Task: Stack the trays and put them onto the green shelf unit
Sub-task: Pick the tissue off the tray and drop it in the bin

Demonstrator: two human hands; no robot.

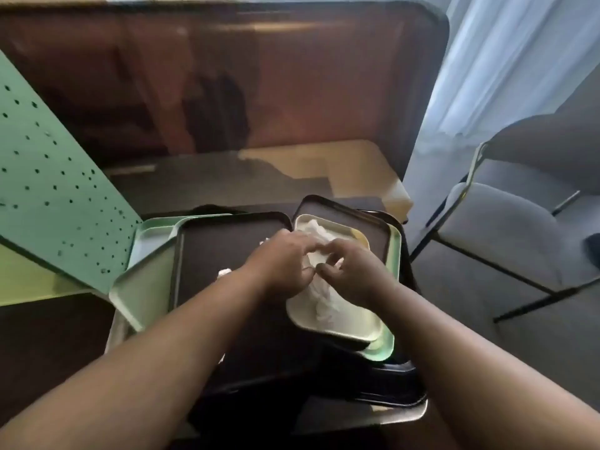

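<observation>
Fingers of the left hand (285, 261) and right hand (352, 271) pinch a soft white crumpled tissue (319, 298) lying in the small cream tray (337, 323), atop loosely overlapped black and green trays (227, 254) beside the green shelf unit (55, 203). The trays look stiff, light and slick; best gripped by opposite rims.

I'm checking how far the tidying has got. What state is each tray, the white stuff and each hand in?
Left hand: on the white crumpled material.
Right hand: on it too.
White crumpled material: lying in the cream tray.
Cream tray: topmost on the right.
Dark tray: atop a green tray.
Green shelf unit: no trays visible on it.
</observation>
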